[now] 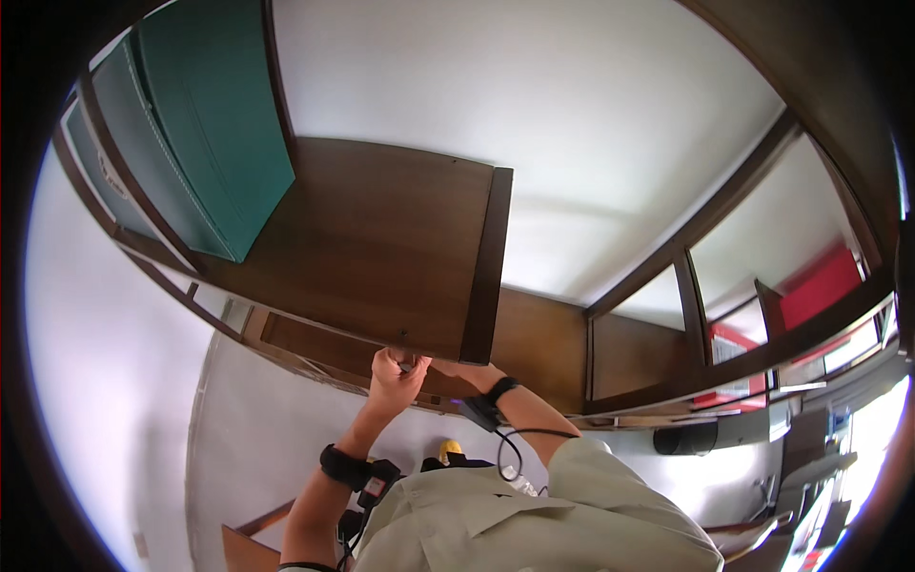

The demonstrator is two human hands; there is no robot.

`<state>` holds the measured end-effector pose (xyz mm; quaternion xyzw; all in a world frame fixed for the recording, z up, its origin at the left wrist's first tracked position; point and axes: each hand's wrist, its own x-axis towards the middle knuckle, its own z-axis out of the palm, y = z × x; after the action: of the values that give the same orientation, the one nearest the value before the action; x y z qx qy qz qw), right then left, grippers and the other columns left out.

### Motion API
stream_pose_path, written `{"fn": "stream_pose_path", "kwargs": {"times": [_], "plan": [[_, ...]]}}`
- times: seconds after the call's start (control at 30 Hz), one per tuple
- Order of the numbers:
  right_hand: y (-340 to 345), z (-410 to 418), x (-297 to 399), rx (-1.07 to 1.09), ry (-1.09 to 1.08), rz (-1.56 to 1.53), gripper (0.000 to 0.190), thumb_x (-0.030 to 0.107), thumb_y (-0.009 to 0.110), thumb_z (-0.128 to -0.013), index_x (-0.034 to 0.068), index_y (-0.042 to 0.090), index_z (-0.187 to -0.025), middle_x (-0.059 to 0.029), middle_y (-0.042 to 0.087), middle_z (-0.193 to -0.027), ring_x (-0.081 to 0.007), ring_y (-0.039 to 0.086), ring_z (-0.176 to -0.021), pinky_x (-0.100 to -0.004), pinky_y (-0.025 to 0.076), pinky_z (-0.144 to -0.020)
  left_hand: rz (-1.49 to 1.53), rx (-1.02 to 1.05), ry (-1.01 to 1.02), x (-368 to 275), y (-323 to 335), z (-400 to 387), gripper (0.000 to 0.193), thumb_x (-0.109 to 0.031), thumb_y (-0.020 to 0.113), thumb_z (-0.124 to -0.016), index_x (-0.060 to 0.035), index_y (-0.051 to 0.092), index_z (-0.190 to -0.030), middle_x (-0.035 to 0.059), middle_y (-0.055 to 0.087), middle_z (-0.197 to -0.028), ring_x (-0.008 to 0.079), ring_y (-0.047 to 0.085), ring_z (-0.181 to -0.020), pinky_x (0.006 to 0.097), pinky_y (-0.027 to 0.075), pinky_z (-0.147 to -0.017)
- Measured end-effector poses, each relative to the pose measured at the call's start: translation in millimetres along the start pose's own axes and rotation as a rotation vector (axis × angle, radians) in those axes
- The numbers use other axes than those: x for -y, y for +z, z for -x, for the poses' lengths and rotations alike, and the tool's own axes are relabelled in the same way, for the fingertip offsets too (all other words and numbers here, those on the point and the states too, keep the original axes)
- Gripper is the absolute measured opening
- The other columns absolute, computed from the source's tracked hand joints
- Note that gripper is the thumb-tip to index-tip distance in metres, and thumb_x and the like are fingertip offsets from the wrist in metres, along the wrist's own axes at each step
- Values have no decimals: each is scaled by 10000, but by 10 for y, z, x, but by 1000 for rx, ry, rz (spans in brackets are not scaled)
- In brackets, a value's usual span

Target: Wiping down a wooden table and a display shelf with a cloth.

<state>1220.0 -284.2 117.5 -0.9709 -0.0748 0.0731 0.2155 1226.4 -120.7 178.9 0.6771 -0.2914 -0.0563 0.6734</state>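
Observation:
In front of me is a brown wooden shelf board [372,236] with a dark raised strip [490,264] along its right end. My left hand [395,379] is at the board's front edge, its fingers curled close together just below a small dark hole or screw [404,333]. Whether something small sits between those fingers cannot be made out. My right hand [468,371] reaches in beside it under the same edge, and the board hides most of its fingers. Both wrists wear black straps, the right one carrying a small device [479,412] with a cable.
A teal box or folder [214,129] stands on the board's left part. Lower down to the right runs another wooden shelf [540,343], with framed compartments [636,357] and red items [822,286] beyond. A wooden piece [250,540] lies low at left.

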Motion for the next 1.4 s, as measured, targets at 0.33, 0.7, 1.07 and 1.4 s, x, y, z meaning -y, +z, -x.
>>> {"fn": "stream_pose_path", "kwargs": {"times": [0.33, 0.7, 1.07, 1.4], "plan": [[9, 208, -1115, -430, 315, 308, 474, 352, 380, -911, 163, 391, -1346, -102, 307, -1427, -324, 208, -1334, -525, 130, -1064, -62, -85, -86, -225, 234, -14, 84, -51, 583, -839, -17, 572, -763, -8, 545, -572, 38, 466, -511, 219, 389, -475], [61, 1205, -1278, -711, 1134, 200, 569, 414, 385, -903, 127, 319, -1390, -289, 145, -1440, -421, 160, -1328, -592, 100, -1036, 98, 45, -99, -308, 263, -115, 229, -105, 567, -893, -55, 487, -684, -42, 442, -533, 22, 392, -470, 204, 331, -433], [706, 1081, 203, -610, 472, 286, 512, 352, 502, -846, 162, 420, -1314, -153, 309, -1406, -329, 264, -1303, -530, 183, -1033, 39, 56, -30, -148, 213, -121, 316, -110, 592, -884, -57, 424, -622, -30, 440, -553, 28, 358, -510, 212, 331, -469], [436, 1396, -7, -344, 148, 442, 598, 272, 626, -793, 219, 377, -1334, -107, 316, -1413, -282, 287, -1310, -472, 237, -1058, 92, 100, -7, -169, 215, -133, 230, -113, 568, -898, -47, 474, -699, -33, 454, -555, 14, 388, -485, 195, 323, -432]]}}
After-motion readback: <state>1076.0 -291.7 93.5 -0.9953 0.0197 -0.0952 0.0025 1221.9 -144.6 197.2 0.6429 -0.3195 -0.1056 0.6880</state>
